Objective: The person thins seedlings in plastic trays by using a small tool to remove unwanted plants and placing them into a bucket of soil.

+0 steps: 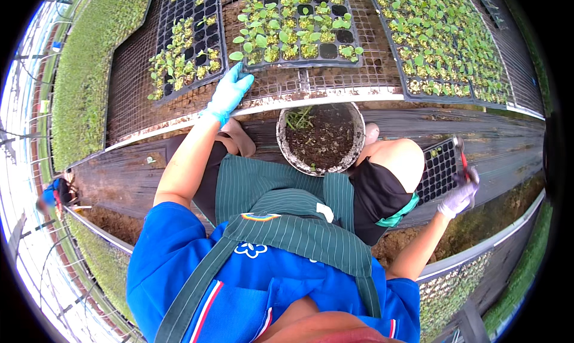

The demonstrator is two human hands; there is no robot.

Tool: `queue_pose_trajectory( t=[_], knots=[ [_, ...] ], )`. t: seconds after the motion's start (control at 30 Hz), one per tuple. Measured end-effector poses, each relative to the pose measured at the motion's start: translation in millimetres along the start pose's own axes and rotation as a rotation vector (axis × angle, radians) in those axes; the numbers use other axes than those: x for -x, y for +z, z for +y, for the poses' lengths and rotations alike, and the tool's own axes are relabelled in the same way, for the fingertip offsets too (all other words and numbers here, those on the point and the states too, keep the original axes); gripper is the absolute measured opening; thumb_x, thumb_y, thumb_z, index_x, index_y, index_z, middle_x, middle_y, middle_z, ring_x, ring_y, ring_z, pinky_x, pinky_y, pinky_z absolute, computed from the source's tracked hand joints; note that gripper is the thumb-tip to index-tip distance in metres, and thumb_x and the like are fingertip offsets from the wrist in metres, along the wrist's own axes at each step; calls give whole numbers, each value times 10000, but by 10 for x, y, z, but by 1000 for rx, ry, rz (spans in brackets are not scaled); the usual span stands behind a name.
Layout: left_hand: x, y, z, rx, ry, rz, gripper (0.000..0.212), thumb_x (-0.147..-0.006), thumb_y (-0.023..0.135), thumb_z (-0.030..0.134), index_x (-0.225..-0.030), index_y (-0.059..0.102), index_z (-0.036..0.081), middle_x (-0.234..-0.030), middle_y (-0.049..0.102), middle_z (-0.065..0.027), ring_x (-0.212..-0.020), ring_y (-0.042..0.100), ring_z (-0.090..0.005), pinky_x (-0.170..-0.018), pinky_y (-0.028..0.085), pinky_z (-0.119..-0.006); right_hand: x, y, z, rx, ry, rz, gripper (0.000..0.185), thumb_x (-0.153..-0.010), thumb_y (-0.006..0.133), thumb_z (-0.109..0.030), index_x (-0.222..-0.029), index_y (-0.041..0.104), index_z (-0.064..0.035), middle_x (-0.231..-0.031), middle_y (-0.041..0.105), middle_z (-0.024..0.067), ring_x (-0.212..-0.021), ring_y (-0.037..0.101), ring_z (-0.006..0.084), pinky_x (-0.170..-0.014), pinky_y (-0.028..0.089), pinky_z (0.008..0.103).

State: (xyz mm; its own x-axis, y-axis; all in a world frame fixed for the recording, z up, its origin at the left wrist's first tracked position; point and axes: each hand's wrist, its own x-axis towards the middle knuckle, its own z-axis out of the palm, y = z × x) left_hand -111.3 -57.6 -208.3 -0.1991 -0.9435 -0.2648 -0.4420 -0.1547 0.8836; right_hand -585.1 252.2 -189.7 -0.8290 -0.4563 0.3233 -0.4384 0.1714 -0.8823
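Observation:
My left hand (228, 91), in a blue glove, is at the near left corner of a black plug tray of seedlings (301, 65). Its fingertips reach that corner; whether they grip it I cannot tell. Several of the tray's cells hold dark soil without plants. On my other side, my right hand (462, 194), in a pale knit glove, holds a red-handled tool (463, 157) with a small metal head. It is held beside a mostly bare black plug tray (438, 170) on the ground. Between my legs stands a round bucket (281, 139) of dark soil with some pulled greens inside.
A half-filled seedling tray (213, 76) and fuller trays (441, 42) lie on the mesh bench (376, 74). The bench's pale front rail (332, 93) runs above the bucket. Black ground sheet (394, 123) covers the aisle. Another person (58, 195) is far left, beyond a bench behind me.

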Motion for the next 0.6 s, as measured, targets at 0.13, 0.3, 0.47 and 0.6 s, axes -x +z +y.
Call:
queue_pose_trajectory(
  t=[0.13, 0.3, 0.47, 0.6],
  knots=[
    [-41, -18, -85, 72, -26, 101, 582, -846, 578, 231, -1296, 360, -66, -1183, 543, -158, -1080, 514, -191, -902, 403, -281, 132, 1053, -1450, -202, 4, -501, 169, -883, 535, -119, -986, 573, 8, -887, 583, 71, -809, 559, 153, -770, 452, 275],
    [-116, -59, -79, 39, -36, 31, 468, -851, 575, 226, -1220, 472, -43, -1150, 563, -106, -1013, 530, -166, -874, 405, -275, 312, 2173, -1777, 24, -566, -834, 182, -802, 601, -70, -984, 588, -63, -919, 613, 128, -831, 609, 276, -734, 480, 308],
    [-122, -78, -72, 10, -16, 36, 452, -857, 558, 222, -1210, 470, -48, -1125, 570, -112, -988, 537, -168, -858, 407, -280, 266, 2732, -1840, 336, -637, -846, 175, -862, 528, -220, -961, 594, -91, -922, 611, 116, -854, 595, 296, -749, 471, 352],
    [-190, -102, -158, 90, -31, -36, 490, -865, 537, 203, -1261, 400, -51, -1040, 579, -92, -880, 533, -134, -783, 422, -270, 293, 2947, -1650, 257, -464, -842, 216, -889, 496, -242, -983, 602, -80, -883, 626, 116, -815, 600, 276, -727, 470, 333]
  ],
)
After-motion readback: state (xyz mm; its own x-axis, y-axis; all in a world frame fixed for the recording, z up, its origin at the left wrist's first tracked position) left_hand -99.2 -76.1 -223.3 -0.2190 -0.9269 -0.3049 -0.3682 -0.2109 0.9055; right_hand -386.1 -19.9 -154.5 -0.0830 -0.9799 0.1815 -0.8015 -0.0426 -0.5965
